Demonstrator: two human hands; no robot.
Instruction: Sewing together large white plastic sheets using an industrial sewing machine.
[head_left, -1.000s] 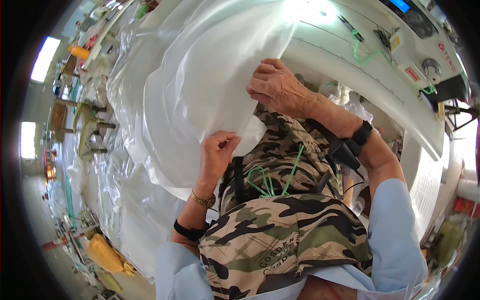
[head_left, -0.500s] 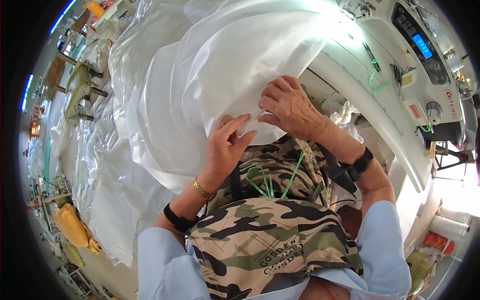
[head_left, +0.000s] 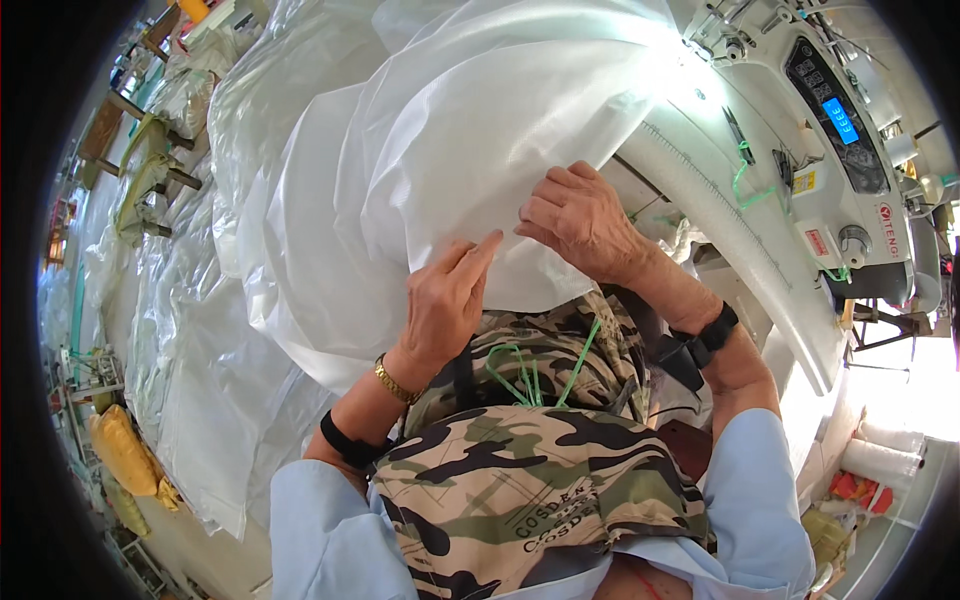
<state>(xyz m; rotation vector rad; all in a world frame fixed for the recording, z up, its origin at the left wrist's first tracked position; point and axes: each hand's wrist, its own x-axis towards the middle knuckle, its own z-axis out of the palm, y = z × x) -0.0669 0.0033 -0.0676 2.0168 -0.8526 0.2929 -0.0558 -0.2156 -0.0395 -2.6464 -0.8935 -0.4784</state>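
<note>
A large sheet of white woven plastic [head_left: 455,145] spreads in folds from the lit sewing head down over my lap. My left hand [head_left: 445,300] lies on its near part, fingers stretched out toward the right; its thumb is mostly hidden. Just to the right, my right hand [head_left: 583,222] is closed, thumb and fingertips pinching at the sheet's surface. A small gap separates the two hands' fingertips. Green strings [head_left: 535,375] hang at the camouflage apron [head_left: 540,470] on my front.
At right stands a sewing machine [head_left: 845,130] with a blue display, its pale worktable [head_left: 720,215] curving toward me. Tweezers [head_left: 735,128] and green thread [head_left: 742,185] lie there. Clear plastic sheeting [head_left: 210,400] heaps at left, by a wooden stool [head_left: 150,165] and a yellow bundle [head_left: 125,450].
My left hand has turned, its thumb no longer spread apart from the fingers. My right hand keeps its pinch with slight movement. The sheet's near edge lies a little lower over my lap.
</note>
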